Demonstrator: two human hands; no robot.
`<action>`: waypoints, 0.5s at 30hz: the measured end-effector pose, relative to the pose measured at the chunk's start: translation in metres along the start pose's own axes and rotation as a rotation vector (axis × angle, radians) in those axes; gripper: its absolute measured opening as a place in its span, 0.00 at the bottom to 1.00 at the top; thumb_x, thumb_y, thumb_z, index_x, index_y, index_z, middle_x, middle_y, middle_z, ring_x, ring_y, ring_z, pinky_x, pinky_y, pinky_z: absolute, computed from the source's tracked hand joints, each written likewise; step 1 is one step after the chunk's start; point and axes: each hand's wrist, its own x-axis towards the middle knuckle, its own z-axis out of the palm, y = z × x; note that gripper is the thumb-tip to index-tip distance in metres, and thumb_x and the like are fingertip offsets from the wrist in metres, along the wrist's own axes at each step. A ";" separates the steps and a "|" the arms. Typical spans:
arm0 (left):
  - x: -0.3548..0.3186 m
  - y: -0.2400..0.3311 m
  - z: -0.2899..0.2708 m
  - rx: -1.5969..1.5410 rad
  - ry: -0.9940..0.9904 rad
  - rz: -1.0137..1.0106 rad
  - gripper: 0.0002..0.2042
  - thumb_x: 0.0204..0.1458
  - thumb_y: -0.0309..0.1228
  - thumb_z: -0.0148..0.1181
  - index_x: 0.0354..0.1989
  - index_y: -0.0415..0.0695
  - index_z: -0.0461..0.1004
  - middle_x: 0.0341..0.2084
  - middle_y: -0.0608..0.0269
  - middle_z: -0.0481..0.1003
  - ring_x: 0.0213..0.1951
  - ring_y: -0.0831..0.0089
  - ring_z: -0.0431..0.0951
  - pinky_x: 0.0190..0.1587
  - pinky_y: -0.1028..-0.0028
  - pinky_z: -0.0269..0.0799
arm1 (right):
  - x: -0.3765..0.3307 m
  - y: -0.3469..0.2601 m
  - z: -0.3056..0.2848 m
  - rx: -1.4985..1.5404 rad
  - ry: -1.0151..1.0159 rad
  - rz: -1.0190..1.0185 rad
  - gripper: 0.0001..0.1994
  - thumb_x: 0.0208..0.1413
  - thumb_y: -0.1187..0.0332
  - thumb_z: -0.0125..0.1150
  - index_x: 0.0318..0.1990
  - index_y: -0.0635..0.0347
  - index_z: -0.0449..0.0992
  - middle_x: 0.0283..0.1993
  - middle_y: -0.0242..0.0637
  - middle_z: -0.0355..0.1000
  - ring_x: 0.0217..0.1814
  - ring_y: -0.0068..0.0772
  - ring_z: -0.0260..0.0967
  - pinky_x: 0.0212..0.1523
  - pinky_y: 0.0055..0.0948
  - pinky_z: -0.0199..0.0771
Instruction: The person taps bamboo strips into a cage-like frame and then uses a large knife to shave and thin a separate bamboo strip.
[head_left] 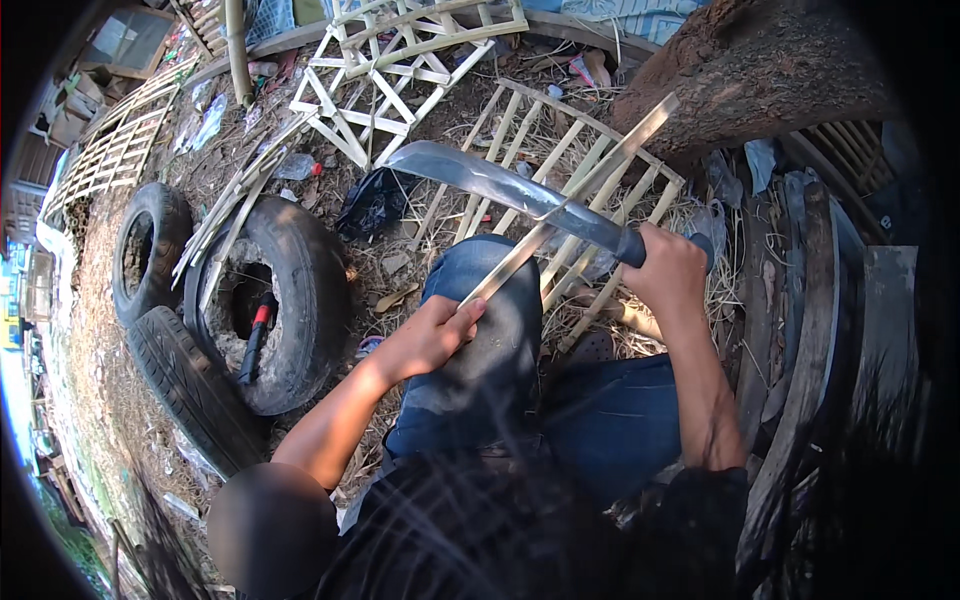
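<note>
My right hand (670,268) is wrapped round the dark handle of a machete (480,178), whose long curved blade points to the left. Gripped in my left hand (437,335) is the lower end of a split bamboo strip (607,183), which slants up to the right across my raised, denim-covered knee (475,370). The blade crosses the strip around its middle and appears to touch it there. Below and behind the strip lies a bamboo slat frame (530,140) on the ground.
Old tyres (310,300) lie at left, with a red and black tool (257,335) on one. More bamboo lattices (390,75) stand at the back. A thick tree trunk (760,80) rises at far right, and wooden planks (800,330) run along the right. A black plastic bag (375,203) and litter dot the soil.
</note>
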 end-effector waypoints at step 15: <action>0.004 -0.002 -0.011 -0.084 -0.069 -0.008 0.29 0.65 0.51 0.40 0.14 0.45 0.66 0.09 0.73 0.61 0.14 0.83 0.60 0.18 0.78 0.54 | 0.001 -0.017 -0.036 0.195 0.042 0.065 0.10 0.37 0.65 0.64 0.29 0.58 0.75 0.24 0.47 0.74 0.29 0.52 0.74 0.34 0.45 0.73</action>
